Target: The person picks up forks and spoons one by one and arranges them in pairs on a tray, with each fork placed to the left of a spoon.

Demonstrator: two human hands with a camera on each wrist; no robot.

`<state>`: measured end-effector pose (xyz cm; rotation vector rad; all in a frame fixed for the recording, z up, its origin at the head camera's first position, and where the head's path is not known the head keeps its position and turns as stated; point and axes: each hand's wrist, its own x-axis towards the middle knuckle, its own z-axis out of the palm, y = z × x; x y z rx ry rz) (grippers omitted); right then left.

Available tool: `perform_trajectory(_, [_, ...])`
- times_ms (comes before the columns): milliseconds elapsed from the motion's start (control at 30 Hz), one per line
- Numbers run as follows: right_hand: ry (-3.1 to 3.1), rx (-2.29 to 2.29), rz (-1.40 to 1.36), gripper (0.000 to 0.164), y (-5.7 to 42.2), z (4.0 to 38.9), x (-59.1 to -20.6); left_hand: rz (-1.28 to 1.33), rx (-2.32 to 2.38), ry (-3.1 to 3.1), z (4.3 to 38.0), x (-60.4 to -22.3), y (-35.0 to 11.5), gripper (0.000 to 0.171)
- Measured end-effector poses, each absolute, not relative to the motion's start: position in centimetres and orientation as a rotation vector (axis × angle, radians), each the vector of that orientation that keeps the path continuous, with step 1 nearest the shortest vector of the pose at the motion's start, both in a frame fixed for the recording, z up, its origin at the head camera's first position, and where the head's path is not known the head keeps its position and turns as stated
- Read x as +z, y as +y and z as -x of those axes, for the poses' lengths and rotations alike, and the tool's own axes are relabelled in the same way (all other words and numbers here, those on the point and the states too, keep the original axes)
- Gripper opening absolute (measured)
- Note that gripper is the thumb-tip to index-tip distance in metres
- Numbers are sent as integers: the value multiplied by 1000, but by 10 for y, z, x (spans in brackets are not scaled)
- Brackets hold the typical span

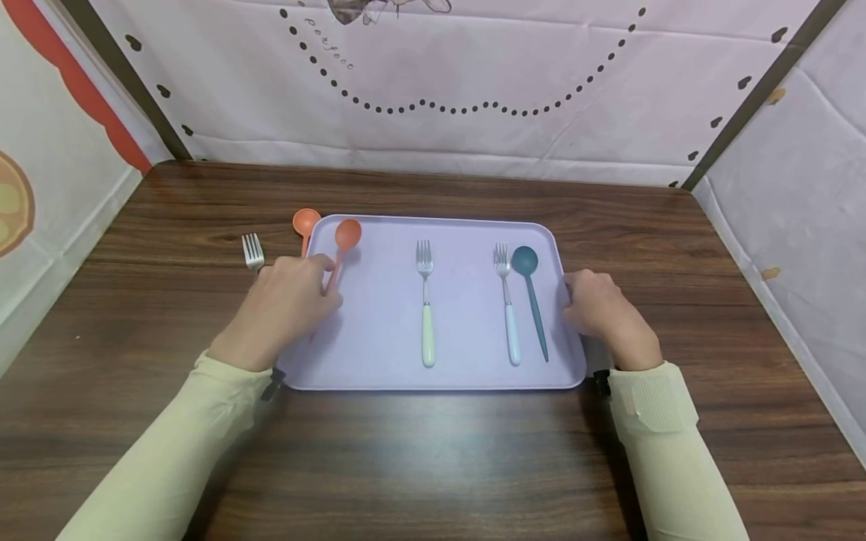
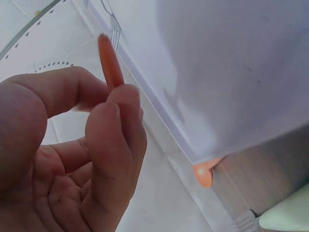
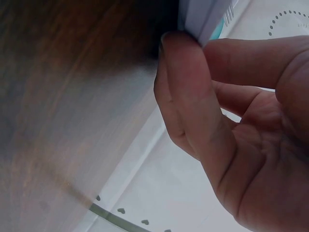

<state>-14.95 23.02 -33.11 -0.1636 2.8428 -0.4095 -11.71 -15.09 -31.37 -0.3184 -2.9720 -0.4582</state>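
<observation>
Reference: clock face centred on the tray (image 1: 379,338), 12 at the far wall.

State. I read the left hand (image 1: 280,304) at 9 o'clock, thumb and fingertips closed in a pinch on the orange spoon (image 1: 348,235), bowl toward 10 to 11 o'clock over the tray. I cannot tell whether the bowl touches the surface. The right hand (image 1: 602,309), at 3 o'clock, is bent closed with the tray's rim between thumb and fingers.

Fault 1: spoon rotation. The handle is thin and held at few points; uneven pressure could twist it and swing the bowl off line.

Fault 2: tray tilt. If the right hand lifts or tugs the rim, I would expect the green-handled fork (image 1: 428,330) near centre, and the blue-handled fork (image 1: 511,327) and teal spoon (image 1: 532,297) at 3 o'clock, to slide. The latter two lie close together and could knock.

Fault 3: side contact. The second orange spoon (image 1: 307,222) lies just outside the rim at 10 o'clock, and the loose fork (image 1: 252,249) lies on the counter (image 1: 433,466) beyond 9 o'clock, partly hidden by the left hand. A low sweep could displace either. I judge this the likeliest fault, since the hand blocks my view there.
</observation>
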Motion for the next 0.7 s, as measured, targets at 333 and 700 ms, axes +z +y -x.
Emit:
perform_trajectory(333, [2822, -404, 130, 47, 230, 149, -329, 327, -443, -2980, 120, -314, -144, 20])
perform_trajectory(700, [2835, -393, 141, 43, 231, 150, -330, 307, -500, -2993, 119, -311, -137, 22])
